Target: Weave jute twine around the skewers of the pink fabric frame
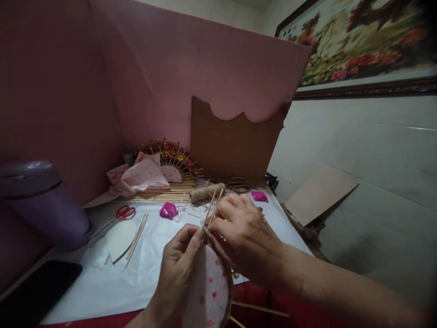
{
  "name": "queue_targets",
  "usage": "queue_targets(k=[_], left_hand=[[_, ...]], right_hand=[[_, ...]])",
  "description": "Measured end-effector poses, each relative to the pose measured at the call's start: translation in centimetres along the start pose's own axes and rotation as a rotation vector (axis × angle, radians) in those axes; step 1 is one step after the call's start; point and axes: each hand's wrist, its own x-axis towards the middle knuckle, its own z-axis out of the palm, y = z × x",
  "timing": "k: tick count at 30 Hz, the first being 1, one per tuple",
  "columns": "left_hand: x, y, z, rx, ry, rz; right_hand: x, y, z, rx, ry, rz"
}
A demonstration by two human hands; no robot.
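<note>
In the head view my left hand (179, 264) is closed, thumb and fingers pinching the top edge of a rounded fan piece (213, 284). The piece has pale cloth with red flower prints and a brown rim. Two thin wooden sticks (212, 207) rise side by side from that edge. My right hand (242, 223) closes with bent fingers round the right-hand stick, close to its base; its fingertips are partly hidden. More sticks (259, 309) poke out from the lower right of the rim.
Behind my hands lie a twine roll (206, 192), two magenta packets (168, 210) (259, 196) and a decorated fan (175, 159). On the left are red-handled scissors (125, 212), a white cutout (120, 239), loose sticks (137, 239), a phone (39, 291) and a purple tumbler (44, 209). Brown cardboard (232, 141) stands at the back.
</note>
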Motion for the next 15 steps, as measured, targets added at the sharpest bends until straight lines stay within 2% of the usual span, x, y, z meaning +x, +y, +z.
queue_targets(k=[10, 13, 15], left_hand=[[-0.1, 0.1, 0.0, 0.013, -0.045, 0.0], [-0.2, 0.2, 0.2, -0.005, -0.028, -0.016], [-0.2, 0.3, 0.2, -0.023, -0.018, -0.029]], right_hand=[[0.1, -0.9, -0.5, 0.051, -0.041, 0.111], [0.4, 0.0, -1.5, 0.091, 0.047, 0.111], [0.9, 1.7, -2.0, 0.197, 0.164, 0.207]])
